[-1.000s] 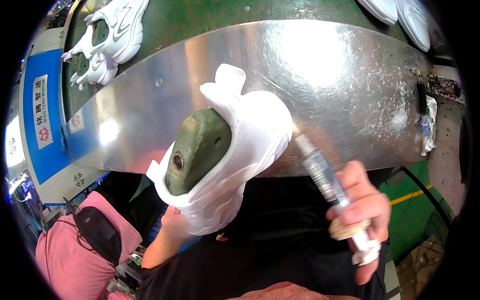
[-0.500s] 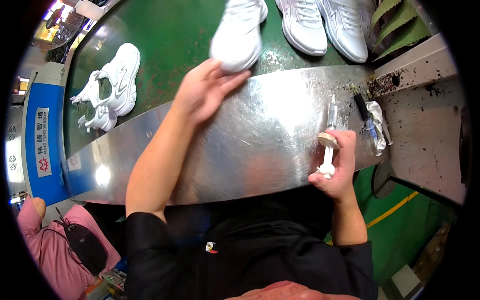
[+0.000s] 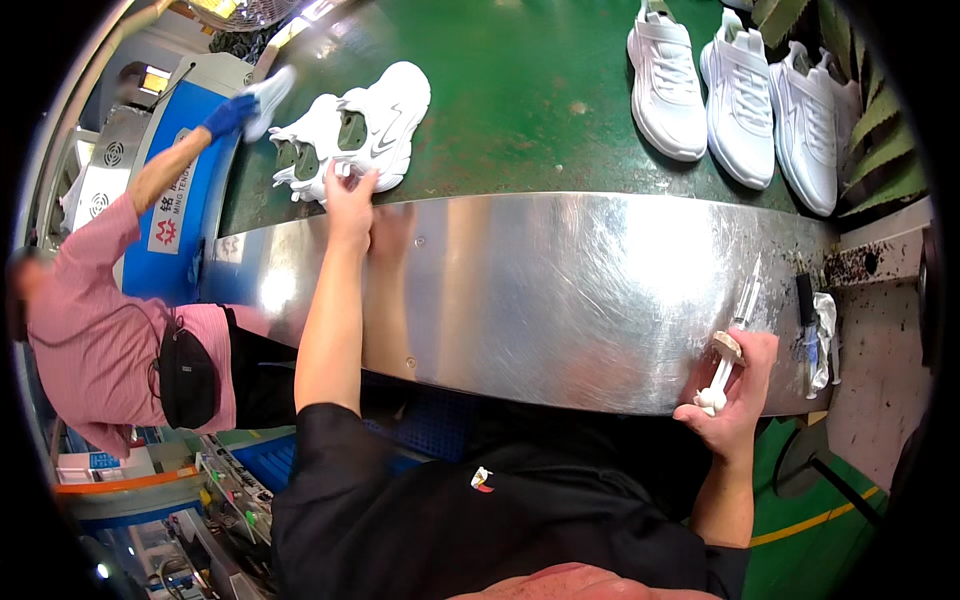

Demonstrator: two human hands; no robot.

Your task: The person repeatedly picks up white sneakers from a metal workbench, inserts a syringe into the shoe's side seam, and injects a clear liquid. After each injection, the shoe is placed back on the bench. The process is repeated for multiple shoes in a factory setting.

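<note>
Gripping syringe (image 3: pixel 733 335), tip blurred

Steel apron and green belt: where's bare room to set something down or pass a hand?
Free: the steel apron between the left hand and the right hand holding the syringe; the green belt between the white shoe pair and the three-shoe row. Crowded: the apron's right end, with brush and rag.

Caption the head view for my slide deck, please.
Left hand reaches a white sneaker on the green belt; right hand holds a syringe over the steel ledge.
</note>
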